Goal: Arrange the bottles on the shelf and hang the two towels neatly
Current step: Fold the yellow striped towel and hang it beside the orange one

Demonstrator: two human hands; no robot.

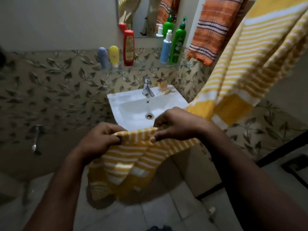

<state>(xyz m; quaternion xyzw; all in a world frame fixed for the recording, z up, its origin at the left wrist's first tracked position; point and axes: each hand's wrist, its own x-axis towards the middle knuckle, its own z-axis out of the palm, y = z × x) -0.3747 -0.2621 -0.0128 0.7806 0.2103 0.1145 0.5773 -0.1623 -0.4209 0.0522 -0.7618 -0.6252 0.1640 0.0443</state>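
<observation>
One yellow towel point(126, 160), white-striped, droops in folds.

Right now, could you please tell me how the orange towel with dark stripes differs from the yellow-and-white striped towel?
The orange towel with dark stripes hangs untouched; the yellow-and-white striped towel is gripped by the left hand and right hand. Orange hangs short; yellow stretches far longer. Both are striped.

The bare left hand point(100, 139) and bare right hand point(176, 125) lead back into uncovered forearms, with a short thumbnail showing on the right.
</observation>
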